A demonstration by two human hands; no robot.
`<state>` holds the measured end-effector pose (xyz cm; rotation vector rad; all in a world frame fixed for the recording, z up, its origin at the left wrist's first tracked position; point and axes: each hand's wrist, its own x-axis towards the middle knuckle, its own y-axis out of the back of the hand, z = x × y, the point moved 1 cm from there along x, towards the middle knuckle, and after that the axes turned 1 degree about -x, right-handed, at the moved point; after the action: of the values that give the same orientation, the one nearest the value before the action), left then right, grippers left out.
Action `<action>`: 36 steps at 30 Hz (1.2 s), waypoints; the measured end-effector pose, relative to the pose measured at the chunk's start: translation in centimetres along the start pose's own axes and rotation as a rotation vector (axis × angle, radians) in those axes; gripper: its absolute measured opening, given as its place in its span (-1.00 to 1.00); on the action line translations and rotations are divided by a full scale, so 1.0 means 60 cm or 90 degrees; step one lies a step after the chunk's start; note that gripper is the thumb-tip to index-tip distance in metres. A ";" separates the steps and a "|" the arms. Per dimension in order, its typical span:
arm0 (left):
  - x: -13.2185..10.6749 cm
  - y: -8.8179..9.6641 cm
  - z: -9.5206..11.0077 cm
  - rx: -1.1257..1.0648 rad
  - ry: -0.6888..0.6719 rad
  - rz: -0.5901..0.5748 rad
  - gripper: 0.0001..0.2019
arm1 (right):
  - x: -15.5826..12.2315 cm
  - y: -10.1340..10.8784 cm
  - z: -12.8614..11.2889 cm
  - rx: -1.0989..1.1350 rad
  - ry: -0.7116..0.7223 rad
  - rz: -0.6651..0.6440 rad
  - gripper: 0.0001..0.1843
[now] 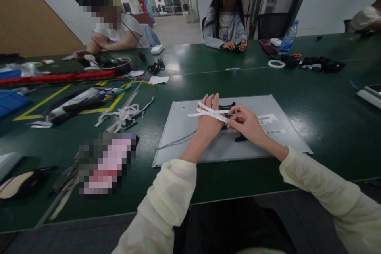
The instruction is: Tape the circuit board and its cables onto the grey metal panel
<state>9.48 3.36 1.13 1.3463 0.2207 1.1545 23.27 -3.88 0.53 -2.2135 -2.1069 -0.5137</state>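
Note:
A grey metal panel (184, 135) lies flat on the green table (312, 87) in front of me. My left hand (208, 121) is raised over it with fingers stretched up, and several white tape strips (205, 112) stick across its back. My right hand (245, 123) pinches the right end of those strips. Under my hands, a black part (241, 138) and white labels (268, 119) sit on the panel. A thin grey cable (175, 142) runs off the panel's left side.
A pile of white strips (122, 116), cables and a red bar (59, 77) lie at the left. A tape roll (276, 64), water bottle (288, 37) and black parts (321, 64) stand at the far right. Two people sit across the table.

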 end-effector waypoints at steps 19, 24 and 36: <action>-0.005 -0.013 0.005 -0.023 -0.044 -0.008 -0.38 | 0.008 0.008 0.017 0.109 -0.143 0.026 -0.67; -0.005 -0.009 0.006 -0.022 -0.031 -0.009 -0.35 | 0.008 0.018 0.011 0.215 -0.257 -0.056 -0.71; -0.007 -0.003 0.011 0.001 -0.064 -0.026 -0.38 | 0.002 0.021 -0.002 0.268 -0.310 -0.166 -0.75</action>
<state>9.86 2.65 0.99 1.3914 0.1754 1.0500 24.50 -3.87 0.92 -1.9665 -2.4439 0.4823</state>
